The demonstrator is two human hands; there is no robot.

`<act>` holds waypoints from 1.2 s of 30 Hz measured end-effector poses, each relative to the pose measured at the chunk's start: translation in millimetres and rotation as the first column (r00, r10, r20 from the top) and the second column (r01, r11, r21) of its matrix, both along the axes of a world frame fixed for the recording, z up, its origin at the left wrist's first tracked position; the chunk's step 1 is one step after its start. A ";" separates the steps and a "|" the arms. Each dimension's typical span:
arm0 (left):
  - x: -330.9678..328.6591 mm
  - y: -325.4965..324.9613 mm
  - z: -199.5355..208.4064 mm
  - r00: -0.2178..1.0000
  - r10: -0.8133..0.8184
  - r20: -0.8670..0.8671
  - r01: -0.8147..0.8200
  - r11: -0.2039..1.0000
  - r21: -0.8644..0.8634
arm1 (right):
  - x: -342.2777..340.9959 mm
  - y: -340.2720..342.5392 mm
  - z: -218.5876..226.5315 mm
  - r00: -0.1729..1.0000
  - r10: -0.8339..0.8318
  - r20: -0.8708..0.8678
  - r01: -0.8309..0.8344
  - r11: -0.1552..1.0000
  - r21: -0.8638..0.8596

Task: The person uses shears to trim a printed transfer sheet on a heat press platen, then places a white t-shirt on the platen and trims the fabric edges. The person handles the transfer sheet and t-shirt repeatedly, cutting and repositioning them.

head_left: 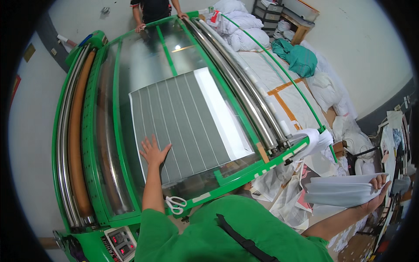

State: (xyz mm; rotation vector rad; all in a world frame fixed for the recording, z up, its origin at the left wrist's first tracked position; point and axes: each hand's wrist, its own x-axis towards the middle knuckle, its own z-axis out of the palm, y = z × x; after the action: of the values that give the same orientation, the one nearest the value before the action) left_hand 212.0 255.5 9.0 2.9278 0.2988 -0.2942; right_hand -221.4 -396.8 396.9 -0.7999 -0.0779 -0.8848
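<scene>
My left hand (154,153) lies flat with fingers spread on a dark grey sheet (181,124) with thin pale stripes and a broad white margin. That sheet rests on the glass top of a green-framed roller machine (218,191). Out to the right, my right hand (379,192) is closed around one end of a folded stack of pale white sheets (336,191), which it holds off the machine. White-handled scissors (176,204) are at the machine's near edge, below my left hand.
Metal rollers (235,83) run along the right side, a brown roller (80,135) along the left. Beyond the far edge stands another person (155,11), hands on the frame. White sacks (244,32) and a green cloth (297,56) are piled right. A control panel (120,242) sits lower left.
</scene>
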 end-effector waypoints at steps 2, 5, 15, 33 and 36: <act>9.9 15.8 4.2 1.000 -0.015 -0.005 0.015 1.000 -0.022 | 4.2 13.9 2.6 0.999 0.032 0.003 -0.032 0.999 0.003; 13.6 40.0 5.0 1.000 -0.023 0.005 0.023 0.999 -0.036 | 7.1 31.5 4.4 0.999 0.050 -0.019 -0.051 0.999 -0.018; -15.5 112.9 16.9 0.996 0.054 0.076 -0.047 0.996 -0.081 | 22.0 56.6 1.7 0.990 0.142 -0.009 -0.142 0.989 -0.046; 16.5 176.2 20.3 0.803 0.590 -0.090 -0.580 0.736 -0.349 | 87.3 65.6 -25.3 1.000 0.001 -0.006 -0.002 0.994 -0.107; 19.9 148.1 34.3 0.793 0.600 -0.101 -0.595 0.729 -0.338 | 86.5 70.6 -25.8 0.999 0.032 -0.006 -0.032 0.996 -0.087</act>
State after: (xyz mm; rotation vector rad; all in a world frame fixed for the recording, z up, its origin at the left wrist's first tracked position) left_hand 231.9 403.6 43.2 2.3120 1.0431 -0.1951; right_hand -135.0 -326.2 371.1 -0.8794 -0.1259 -0.8540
